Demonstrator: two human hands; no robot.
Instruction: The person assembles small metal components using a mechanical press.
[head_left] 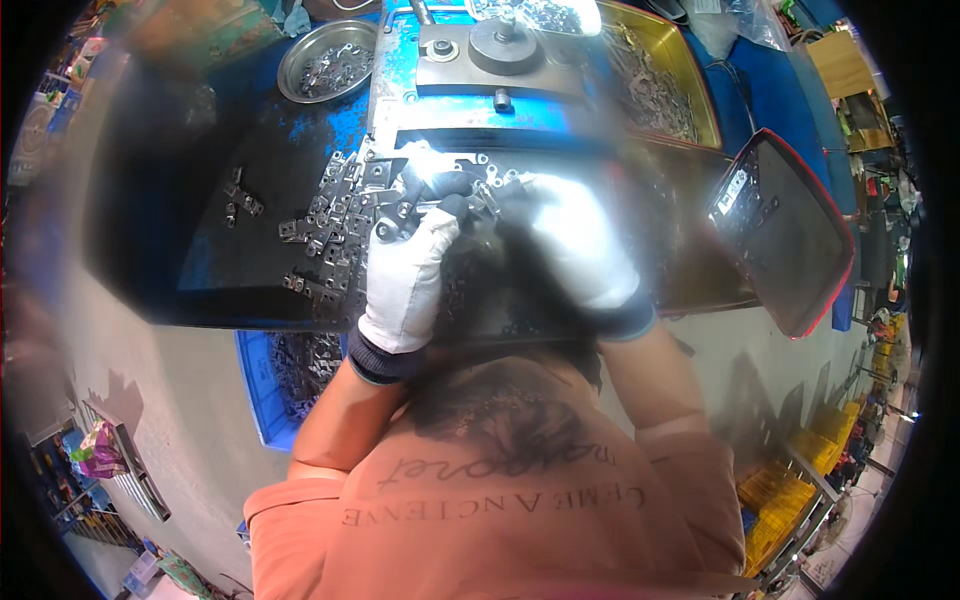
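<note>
Both my hands wear white gloves with dark fingertips, close together at the front of a blue machine. My left hand point(412, 250) is closed around small metal brackets point(388, 228), which show at its fingers. My right hand point(578, 235) is bent toward the left one, its fingers drawn together by a small metal piece point(487, 198). Glare and blur hide exactly what the right fingers hold. Beside my left hand lies a heap of flat, shiny metal brackets with holes point(335, 205). Directly beyond my hands sits the machine's steel die block point(500, 75).
A round metal bowl point(290, 80) of small parts stands back left; a yellow tray point(710, 110) of metal parts is back right. At right leans a dark red-rimmed tray point(790, 255). A blue crate point(255, 390) of parts sits below the table's front edge.
</note>
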